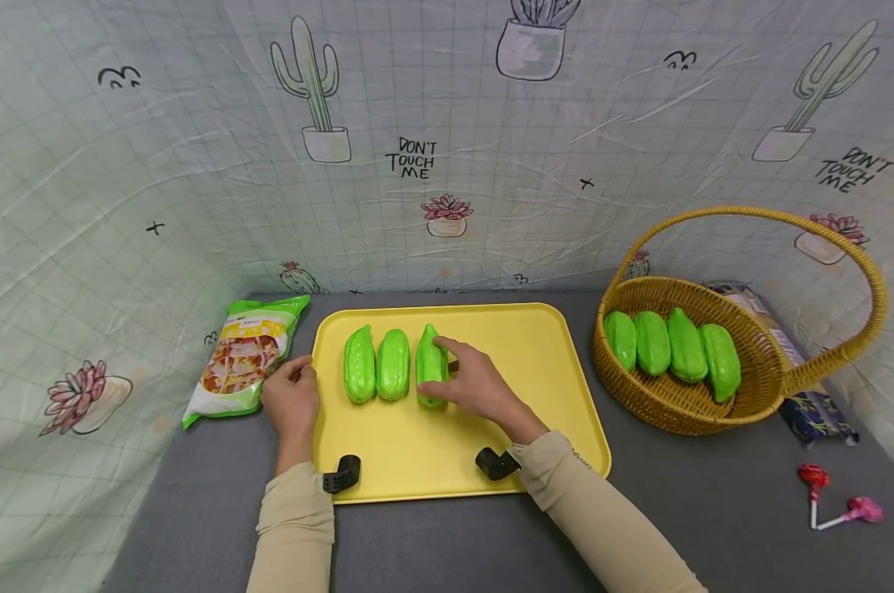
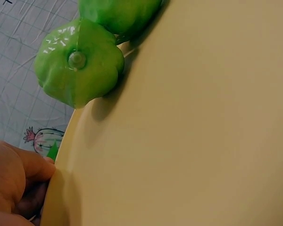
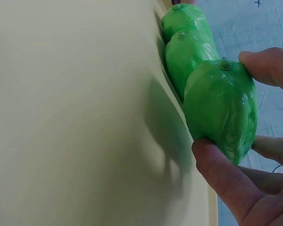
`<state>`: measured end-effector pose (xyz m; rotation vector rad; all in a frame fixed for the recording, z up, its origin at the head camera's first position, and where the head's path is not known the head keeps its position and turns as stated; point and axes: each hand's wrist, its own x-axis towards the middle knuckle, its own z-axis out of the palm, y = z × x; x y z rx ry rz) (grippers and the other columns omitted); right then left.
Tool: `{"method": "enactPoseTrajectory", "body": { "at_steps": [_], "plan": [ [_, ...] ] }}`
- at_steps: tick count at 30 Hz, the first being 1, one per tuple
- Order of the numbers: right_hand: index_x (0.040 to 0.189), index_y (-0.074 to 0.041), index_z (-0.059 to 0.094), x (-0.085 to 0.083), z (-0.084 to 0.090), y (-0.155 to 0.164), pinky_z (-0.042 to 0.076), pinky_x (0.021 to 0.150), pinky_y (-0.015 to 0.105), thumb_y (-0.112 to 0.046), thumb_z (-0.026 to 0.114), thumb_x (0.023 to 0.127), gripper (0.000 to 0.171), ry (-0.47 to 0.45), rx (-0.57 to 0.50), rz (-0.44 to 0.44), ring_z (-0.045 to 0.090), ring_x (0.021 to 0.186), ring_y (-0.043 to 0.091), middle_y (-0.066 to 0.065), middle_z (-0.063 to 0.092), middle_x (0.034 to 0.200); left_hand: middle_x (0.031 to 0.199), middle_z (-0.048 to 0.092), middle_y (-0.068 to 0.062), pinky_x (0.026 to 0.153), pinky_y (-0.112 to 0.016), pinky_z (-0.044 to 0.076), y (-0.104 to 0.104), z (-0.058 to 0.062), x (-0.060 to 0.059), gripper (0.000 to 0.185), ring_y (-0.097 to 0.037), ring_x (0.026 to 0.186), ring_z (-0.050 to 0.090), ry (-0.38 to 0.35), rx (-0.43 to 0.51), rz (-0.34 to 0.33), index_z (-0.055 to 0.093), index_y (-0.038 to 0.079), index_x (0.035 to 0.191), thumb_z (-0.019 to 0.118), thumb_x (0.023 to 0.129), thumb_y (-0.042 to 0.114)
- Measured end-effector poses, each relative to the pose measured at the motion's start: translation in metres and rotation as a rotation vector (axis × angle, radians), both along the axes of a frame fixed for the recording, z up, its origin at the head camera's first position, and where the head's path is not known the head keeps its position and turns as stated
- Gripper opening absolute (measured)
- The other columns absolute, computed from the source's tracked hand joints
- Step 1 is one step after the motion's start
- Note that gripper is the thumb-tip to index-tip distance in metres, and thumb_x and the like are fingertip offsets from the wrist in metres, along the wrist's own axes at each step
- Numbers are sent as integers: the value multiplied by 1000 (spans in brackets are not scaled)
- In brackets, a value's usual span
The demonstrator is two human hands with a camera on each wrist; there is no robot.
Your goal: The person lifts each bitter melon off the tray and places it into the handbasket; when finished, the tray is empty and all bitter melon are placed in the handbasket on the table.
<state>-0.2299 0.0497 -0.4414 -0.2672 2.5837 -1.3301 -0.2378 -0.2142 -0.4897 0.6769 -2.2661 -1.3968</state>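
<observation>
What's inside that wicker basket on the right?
Four glossy green gourd-like vegetables lie side by side inside the wicker basket. Whatever lies beneath them on the basket floor is covered. A dark packet sits partly hidden behind and under the basket's far side.

- On the tray (image 1: 536,387) you have three gourds (image 1: 393,364) side by side, left of its middle.
- Left of the tray lies a bag (image 1: 241,360).
- Right of the tray stands a basket (image 1: 721,412) with four gourds in it.
- Two lollipops (image 1: 832,498) lie nearer you, right of the tray.
</observation>
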Motion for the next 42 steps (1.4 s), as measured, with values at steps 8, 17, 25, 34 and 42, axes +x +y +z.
{"method": "enactPoseTrajectory", "body": {
  "at_steps": [8,17,25,34,42],
  "plan": [
    [156,-15,43,3,7,3,57,86,39,-34,83,84,84,4,-15,-1,63,122,32,10,56,147,119,72,-26,90,-49,52,0,1,0,29,-39,108,67,-5,8,-8,74,-2,118,54,101,10],
    [156,-16,43,6,12,9,58,84,40,-35,82,85,84,22,-19,-9,63,122,32,10,55,148,120,71,-26,90,-50,52,0,1,0,30,-39,107,67,-11,2,-16,74,-2,119,53,101,10],
    [156,-17,43,11,16,12,58,85,40,-36,82,85,83,48,-33,-9,64,122,32,9,55,148,119,71,-26,89,-50,52,0,1,0,31,-39,106,67,-1,1,-13,74,-3,118,53,101,10],
    [156,-17,43,16,21,17,59,85,39,-35,81,86,82,61,-50,-12,63,123,33,10,53,151,120,71,-26,88,-48,52,0,0,0,31,-39,107,67,-2,3,-15,74,-2,119,52,101,11],
    [156,-19,43,19,24,20,60,83,36,-34,82,86,82,71,-75,-9,63,124,31,8,50,153,119,72,-26,88,-50,52,0,0,1,31,-39,105,68,-1,-1,-11,75,-2,117,52,101,11]
  ]
}}
